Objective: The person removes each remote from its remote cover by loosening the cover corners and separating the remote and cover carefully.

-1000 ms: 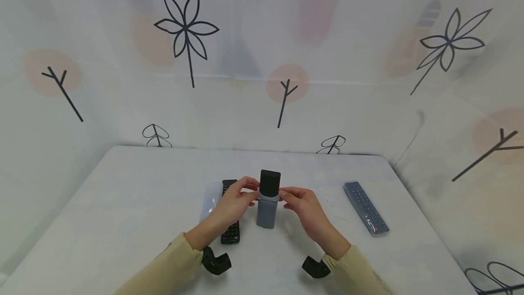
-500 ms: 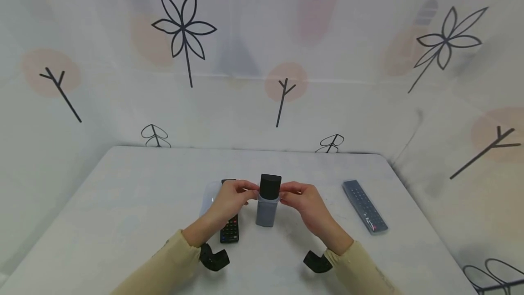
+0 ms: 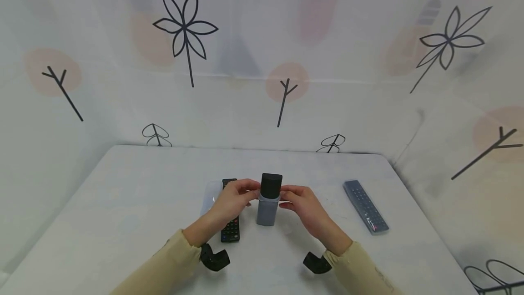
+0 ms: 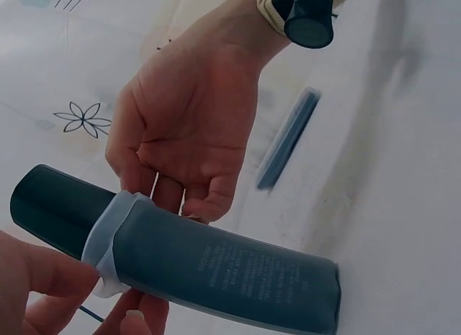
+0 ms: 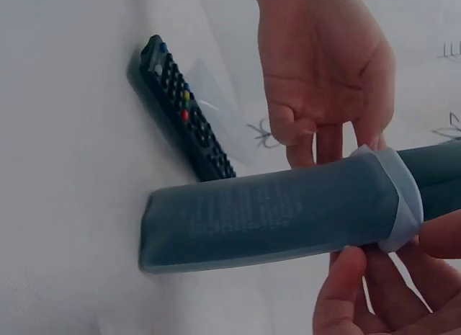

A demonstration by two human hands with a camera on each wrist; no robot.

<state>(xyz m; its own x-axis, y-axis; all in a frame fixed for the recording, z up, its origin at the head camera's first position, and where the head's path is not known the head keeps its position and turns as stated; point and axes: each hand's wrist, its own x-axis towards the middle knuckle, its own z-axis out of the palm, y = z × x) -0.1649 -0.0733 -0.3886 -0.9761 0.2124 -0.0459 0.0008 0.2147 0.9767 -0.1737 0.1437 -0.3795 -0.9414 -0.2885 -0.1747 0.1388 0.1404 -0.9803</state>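
Observation:
A black remote (image 3: 271,184) stands on end on the white table (image 3: 123,204), its lower part inside a grey translucent sleeve (image 3: 267,213). My left hand (image 3: 247,193) pinches the sleeve's rim on the left side. My right hand (image 3: 288,196) pinches the rim on the right side. In the left wrist view the sleeve (image 4: 230,266) lies across the frame, with the left fingertips (image 4: 43,281) on its rim and the right hand (image 4: 187,133) behind it. In the right wrist view the right fingertips (image 5: 360,284) grip the sleeve's rim (image 5: 400,194).
A second black remote (image 3: 231,230) with coloured buttons lies left of the sleeve, beside a clear cover (image 3: 209,200). A third remote in a cover (image 3: 365,207) lies to the right. Patterned white cloth walls (image 3: 262,58) close in the table.
My right hand's fingers have closed in on the sleeve's rim. The remote and sleeve stay in nearly the same place.

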